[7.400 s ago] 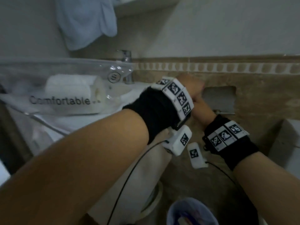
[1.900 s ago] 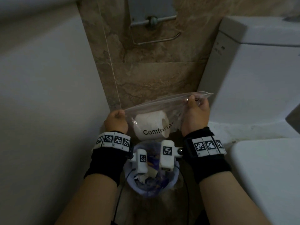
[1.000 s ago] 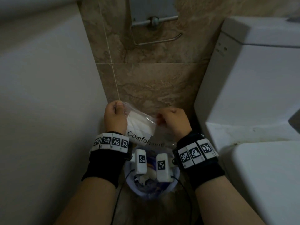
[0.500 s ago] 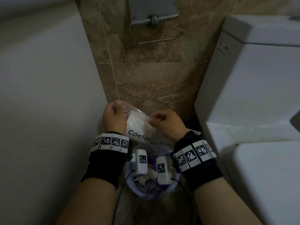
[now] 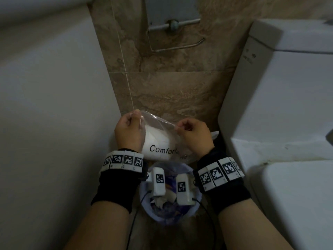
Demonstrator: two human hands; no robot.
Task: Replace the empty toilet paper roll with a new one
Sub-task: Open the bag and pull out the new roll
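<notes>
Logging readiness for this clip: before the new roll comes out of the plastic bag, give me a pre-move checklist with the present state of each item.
1. Left hand grips the plastic bag at its top edge: ok.
2. Right hand pinches the opposite bag edge: ok.
3. Bag mouth open wide enough to pull the new roll out: cannot tell.
4. New roll out of the bag: not ok, it is inside.
5. Wall holder bare, with no old tube on its bar: ok.
6. Bag held right above the waste bin, so a slip could drop the roll in: not ok.
</notes>
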